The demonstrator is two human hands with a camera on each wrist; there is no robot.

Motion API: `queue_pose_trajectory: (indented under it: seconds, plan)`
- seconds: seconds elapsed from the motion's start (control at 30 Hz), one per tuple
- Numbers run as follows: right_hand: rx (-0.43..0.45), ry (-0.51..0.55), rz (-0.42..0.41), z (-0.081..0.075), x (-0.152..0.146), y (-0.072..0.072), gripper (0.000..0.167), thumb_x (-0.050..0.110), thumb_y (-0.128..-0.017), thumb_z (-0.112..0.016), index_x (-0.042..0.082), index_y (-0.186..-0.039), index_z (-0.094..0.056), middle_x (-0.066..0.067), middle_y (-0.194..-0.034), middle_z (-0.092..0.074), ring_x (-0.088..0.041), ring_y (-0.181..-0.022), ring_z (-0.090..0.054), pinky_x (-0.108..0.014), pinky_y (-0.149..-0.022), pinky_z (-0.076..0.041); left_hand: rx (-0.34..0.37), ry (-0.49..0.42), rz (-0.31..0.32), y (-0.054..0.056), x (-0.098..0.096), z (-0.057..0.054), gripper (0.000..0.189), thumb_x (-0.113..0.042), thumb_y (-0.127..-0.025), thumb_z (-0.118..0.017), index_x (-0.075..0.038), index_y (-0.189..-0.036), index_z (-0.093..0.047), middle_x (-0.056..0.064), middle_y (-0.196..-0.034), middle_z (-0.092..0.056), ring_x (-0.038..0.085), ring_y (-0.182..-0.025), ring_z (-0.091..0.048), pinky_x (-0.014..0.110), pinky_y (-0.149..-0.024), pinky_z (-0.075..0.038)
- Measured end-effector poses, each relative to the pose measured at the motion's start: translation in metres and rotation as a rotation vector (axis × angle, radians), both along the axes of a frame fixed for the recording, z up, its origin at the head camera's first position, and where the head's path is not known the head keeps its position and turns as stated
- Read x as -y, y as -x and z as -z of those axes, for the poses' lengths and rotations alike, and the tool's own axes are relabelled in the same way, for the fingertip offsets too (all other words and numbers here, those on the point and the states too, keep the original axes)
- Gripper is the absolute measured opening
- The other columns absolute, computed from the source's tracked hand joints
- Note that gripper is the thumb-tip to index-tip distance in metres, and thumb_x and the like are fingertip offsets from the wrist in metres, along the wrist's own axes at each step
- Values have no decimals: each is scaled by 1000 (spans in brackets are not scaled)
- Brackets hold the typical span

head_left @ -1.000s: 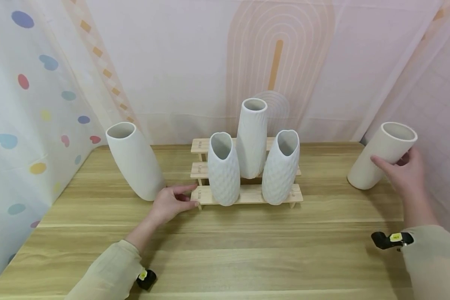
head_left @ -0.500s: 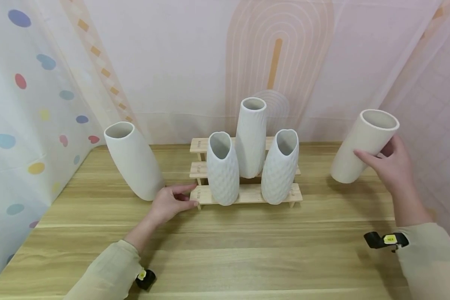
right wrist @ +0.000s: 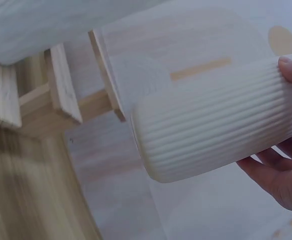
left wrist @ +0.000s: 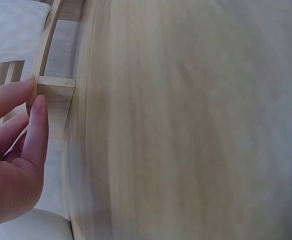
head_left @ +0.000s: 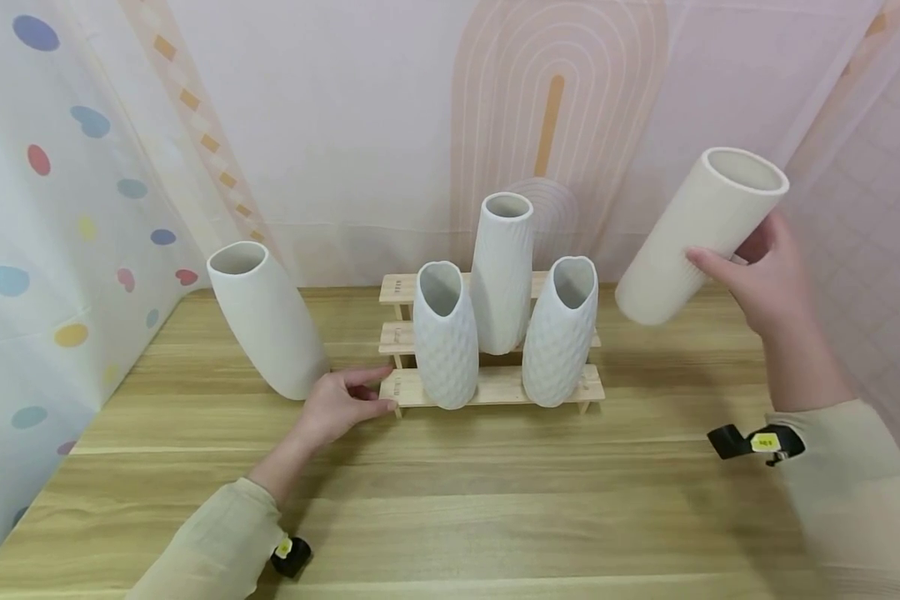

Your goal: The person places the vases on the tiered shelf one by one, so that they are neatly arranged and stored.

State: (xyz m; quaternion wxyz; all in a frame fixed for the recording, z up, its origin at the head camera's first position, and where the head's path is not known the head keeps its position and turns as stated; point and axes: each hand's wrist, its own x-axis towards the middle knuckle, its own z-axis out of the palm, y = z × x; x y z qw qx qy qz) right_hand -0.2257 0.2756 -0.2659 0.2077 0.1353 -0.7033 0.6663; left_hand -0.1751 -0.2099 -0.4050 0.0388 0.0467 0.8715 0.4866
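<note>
My right hand (head_left: 768, 283) grips a cream-white ribbed vase (head_left: 693, 237) and holds it raised above the table, tilted with its mouth to the upper right. In the right wrist view the vase's fine ribs (right wrist: 206, 125) show, thumb on one side and fingers on the other. My left hand (head_left: 341, 407) pinches the left end of the lowest step of a three-step wooden display stand (head_left: 502, 385). Two dimpled white vases, one on the left (head_left: 447, 350) and one on the right (head_left: 560, 350), stand on that lowest step. A taller white vase (head_left: 504, 275) stands behind, between them.
A smooth white vase (head_left: 270, 325) stands on the wood-grain table (head_left: 495, 500), left of the stand and right by my left hand. Patterned curtains (head_left: 330, 125) hang behind the table and along both sides.
My right hand has lifted the ribbed vase off the table and carried it up and leftward, closer to the stand. The left hand stays at the stand's end.
</note>
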Motion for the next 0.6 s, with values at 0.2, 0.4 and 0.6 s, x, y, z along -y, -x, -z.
queue_pose_trajectory:
  seconds: [0.2, 0.4, 0.6]
  plan:
    - [32, -82, -10, -13, 25, 8, 63, -5, -77, -80, 13, -132, -57, -3, -114, -64, -16, -100, -61, -17, -77, -51, 5, 6, 4, 0, 0, 0, 53, -17, -79, -85, -7, -128, -68, 13, -118, -67, 19, -89, -61, 26, -67, -50]
    - [66, -230, 38, -14, 43, 20, 61, 5, -80, -81, 15, -134, -55, 1, -114, -62, -15, -100, -60, -20, -80, -50, 8, 8, 7, 0, 0, 0, 53, -20, -79, -86, -9, -128, -68, 12, -119, -67, 18, -89, -61, 26, -67, -50]
    - [72, -296, 32, -12, 55, 34, 64, 12, -81, -81, 14, -138, -52, -1, -119, -61, -15, -102, -58, -22, -81, -49, 5, 9, 6, 0, 1, 0, 54, -20, -79, -86, -9, -128, -68, 12, -117, -67, 18, -89, -61, 26, -67, -50]
